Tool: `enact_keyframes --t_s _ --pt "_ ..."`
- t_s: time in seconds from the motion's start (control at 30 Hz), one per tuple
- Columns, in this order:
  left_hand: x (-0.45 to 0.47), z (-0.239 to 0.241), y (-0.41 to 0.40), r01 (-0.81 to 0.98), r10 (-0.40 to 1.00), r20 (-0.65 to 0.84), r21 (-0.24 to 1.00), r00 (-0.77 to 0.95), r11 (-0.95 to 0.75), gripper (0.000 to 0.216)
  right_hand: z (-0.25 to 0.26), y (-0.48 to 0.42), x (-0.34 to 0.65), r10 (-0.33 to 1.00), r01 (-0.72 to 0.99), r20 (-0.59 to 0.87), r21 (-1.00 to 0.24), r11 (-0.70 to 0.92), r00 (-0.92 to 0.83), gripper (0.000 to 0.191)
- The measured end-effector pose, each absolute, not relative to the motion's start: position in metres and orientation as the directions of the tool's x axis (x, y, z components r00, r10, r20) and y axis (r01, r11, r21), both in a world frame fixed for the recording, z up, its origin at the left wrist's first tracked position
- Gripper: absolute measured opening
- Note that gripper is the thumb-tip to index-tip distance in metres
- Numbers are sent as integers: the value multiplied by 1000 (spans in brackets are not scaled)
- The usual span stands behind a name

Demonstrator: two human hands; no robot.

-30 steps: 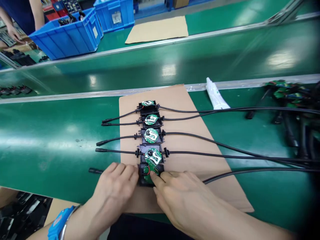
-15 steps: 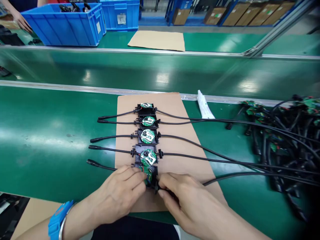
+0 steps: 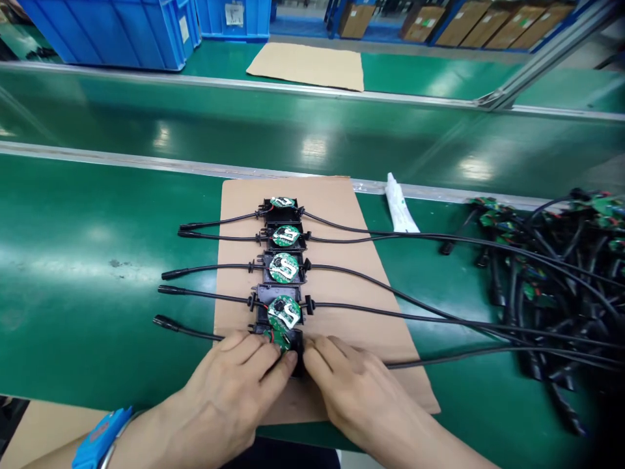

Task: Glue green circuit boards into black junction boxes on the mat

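Note:
Several small black housings with round green circuit boards and black cables lie in a column on a brown cardboard sheet (image 3: pixel 336 215). My left hand (image 3: pixel 239 384) and my right hand (image 3: pixel 351 384) both press on the nearest housing (image 3: pixel 286 345) from either side, fingers curled around it. Its green board (image 3: pixel 276 337) peeks out between my fingertips. The housing behind it (image 3: pixel 280 306) sits just past my fingers. A blue wrist strap (image 3: pixel 97 436) is on my left wrist.
A white tube (image 3: pixel 399 207) lies at the cardboard's far right edge. A tangled pile of black cables with green boards (image 3: pixel 551 260) fills the right side. Beyond a metal rail runs a green conveyor belt (image 3: pixel 293 137); blue bins (image 3: pixel 122 29) and another cardboard sheet (image 3: pixel 307 65) lie farther back.
Both hands closed in tighter on the nearest housing, my right fingers moving from its cable side up against the case. The view shifted slightly downward and left.

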State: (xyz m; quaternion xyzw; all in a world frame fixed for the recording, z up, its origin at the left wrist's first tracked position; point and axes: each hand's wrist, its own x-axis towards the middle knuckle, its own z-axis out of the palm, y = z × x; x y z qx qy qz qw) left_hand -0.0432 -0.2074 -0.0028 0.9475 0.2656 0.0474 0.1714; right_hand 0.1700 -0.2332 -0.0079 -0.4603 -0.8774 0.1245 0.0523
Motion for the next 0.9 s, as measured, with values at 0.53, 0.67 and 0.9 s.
enact_keyframes --t_s 0.53,0.67,0.9 --pt "-37 -2 -219 560 594 -8 342 804 -754 62 -9 -230 186 836 699 180 -473 536 -519 29" --pt "-46 9 -202 514 630 158 447 761 -733 52 5 -207 199 851 699 203 -495 516 -485 21" --pt "-66 7 -151 723 785 63 349 616 -596 16 -12 -185 203 856 733 323 -447 513 -403 16"
